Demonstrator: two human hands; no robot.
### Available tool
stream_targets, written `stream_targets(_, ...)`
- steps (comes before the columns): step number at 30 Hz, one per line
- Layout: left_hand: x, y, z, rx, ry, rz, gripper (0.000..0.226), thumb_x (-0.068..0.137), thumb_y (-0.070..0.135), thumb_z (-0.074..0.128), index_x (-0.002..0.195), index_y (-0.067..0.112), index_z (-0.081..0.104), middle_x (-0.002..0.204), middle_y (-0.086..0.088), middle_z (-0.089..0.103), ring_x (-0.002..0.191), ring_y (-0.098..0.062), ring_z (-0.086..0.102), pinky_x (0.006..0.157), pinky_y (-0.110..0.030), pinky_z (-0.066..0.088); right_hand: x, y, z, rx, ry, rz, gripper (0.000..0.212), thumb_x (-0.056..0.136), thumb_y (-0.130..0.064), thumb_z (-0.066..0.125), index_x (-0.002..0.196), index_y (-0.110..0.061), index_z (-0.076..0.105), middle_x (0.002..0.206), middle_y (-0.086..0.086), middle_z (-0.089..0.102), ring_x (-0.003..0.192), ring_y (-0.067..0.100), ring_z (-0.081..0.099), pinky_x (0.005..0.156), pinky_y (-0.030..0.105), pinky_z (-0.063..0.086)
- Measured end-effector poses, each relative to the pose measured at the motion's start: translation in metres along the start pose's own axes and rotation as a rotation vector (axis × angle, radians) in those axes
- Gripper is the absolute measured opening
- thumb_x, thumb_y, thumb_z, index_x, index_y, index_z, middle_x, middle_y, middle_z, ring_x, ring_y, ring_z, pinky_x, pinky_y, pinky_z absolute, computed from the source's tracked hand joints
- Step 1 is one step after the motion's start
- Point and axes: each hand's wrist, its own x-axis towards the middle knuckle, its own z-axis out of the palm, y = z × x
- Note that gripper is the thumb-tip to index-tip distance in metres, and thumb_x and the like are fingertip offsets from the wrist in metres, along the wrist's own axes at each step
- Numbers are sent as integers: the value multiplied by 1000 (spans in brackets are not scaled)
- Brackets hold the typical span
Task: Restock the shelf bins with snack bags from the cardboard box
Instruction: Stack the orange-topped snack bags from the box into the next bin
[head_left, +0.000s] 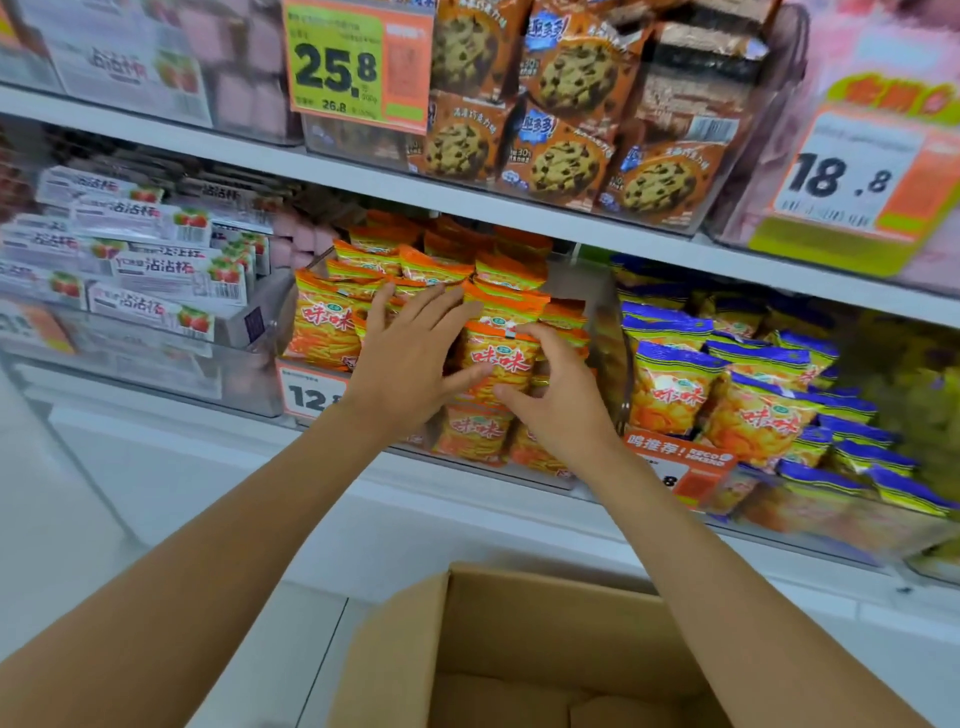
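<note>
Head view: white metal shelf (363, 179) carrying snack bins. An open brown cardboard box (519, 649) sits well below both wrists, with no bags visible in the part shown. A clear plastic bin (605, 332), packed with orange bags, lies right at the fingertips.

Step looks like seating a bag in that bin. Right hand (558, 400) curls its fingers and thumb round the front orange-and-yellow snack bag (498, 364). Left hand (410, 358) is flat, fingers straight, pressing the bags just beside it.

Next probably: let go, square the row, reach down to the box.
</note>
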Motion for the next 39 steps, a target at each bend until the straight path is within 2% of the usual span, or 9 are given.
stream_targets(4,-5,2,2,3,2,6,61,87,62,40,126,19,59,134,-3,59,127,-21,53,117,-56,17,2,-4,0,-2,-89,28,66,85,-27,72,143,-27,40,143,-5,33,129,9,37,96,15,40)
stream_targets(7,-6,-1,-1,-17,-15,19,66,87,65,39,128,16,56,133,-3,59,128,-20,51,119,-52,15,-2,-4,-2,-4,-132,32,67,89,-28,67,148,-29,35,152,-9,20,141,10,22,105,18,26)
stream_targets(10,-7,-8,-15,-45,34,-1,68,91,65,37,136,16,50,138,-3,54,134,-21,44,121,-47,9,-6,-7,-5,27,-117,50,72,89,-30,68,149,-34,30,153,-11,18,142,10,21,107,22,28)
stream_targets(13,-12,-26,-29,-59,122,-97,52,94,52,36,129,18,56,136,-1,55,135,-21,41,120,-48,7,-9,-16,-12,-43,59,6,67,88,-29,67,147,-33,35,151,-6,26,140,10,26,106,21,28)
stream_targets(16,-20,-46,-34,-76,117,-177,46,93,46,36,125,22,58,136,1,54,135,-21,40,118,-50,11,-9,-32,-12,-144,158,-101,52,89,-24,64,139,-25,48,143,-5,39,135,11,33,114,33,31)
stream_targets(24,-20,-60,-34,-65,-32,-206,40,99,35,46,138,27,52,142,2,50,142,-23,29,116,-55,7,41,-78,24,-280,-32,-153,29,99,-22,50,124,-19,64,128,0,62,126,20,48,111,42,35)
stream_targets(31,-26,-71,-29,-94,-30,-78,49,86,61,38,117,35,66,141,1,50,141,-25,30,112,-62,17,84,-82,8,-399,-361,-167,29,97,-9,54,121,-15,68,126,4,66,116,18,59,99,32,47)
stream_targets(35,-31,-76,-24,-89,-56,-73,51,89,64,35,121,37,64,144,-1,49,143,-25,28,109,-69,18,87,-70,2,-490,-370,-189,26,88,-19,70,114,-15,73,112,1,72,94,11,62,84,25,48)
stream_targets(39,-28,-70,-25,-61,-35,-3,39,93,51,39,114,30,65,143,-4,50,141,-30,31,106,-74,18,88,-63,14,-373,-214,-191,19,91,-18,66,108,-18,75,111,-1,72,93,8,64,86,26,51)
